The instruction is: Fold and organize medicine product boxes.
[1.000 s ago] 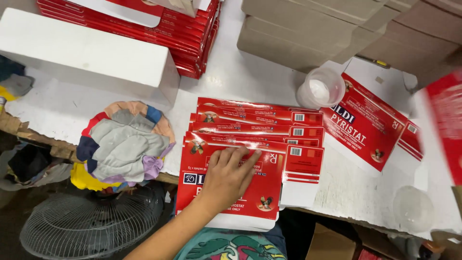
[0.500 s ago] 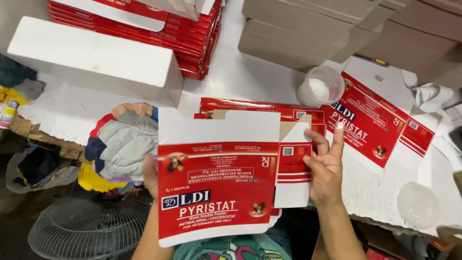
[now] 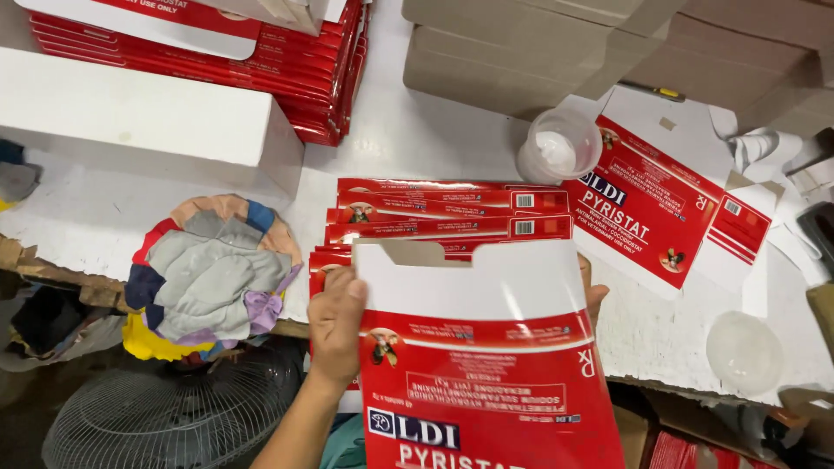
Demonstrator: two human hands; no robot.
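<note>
Head view: a flat, unfolded red and white carton blank (image 3: 486, 365) is held up over the near edge of the white worktable (image 3: 417, 139), the left hand (image 3: 337, 323) gripping its left edge with thumb in front, while only the fingertips of the right hand (image 3: 594, 295) show past its right edge, so that grip cannot be told. Just beyond the blank lies a fanned row of matching red cartons (image 3: 443, 213). To the blank's left sits a multicoloured rag bundle (image 3: 208, 269), beyond its right corner a plastic cup of white glue (image 3: 558, 146) beside another flat carton (image 3: 647, 204), and further left a white box (image 3: 130, 113).
</note>
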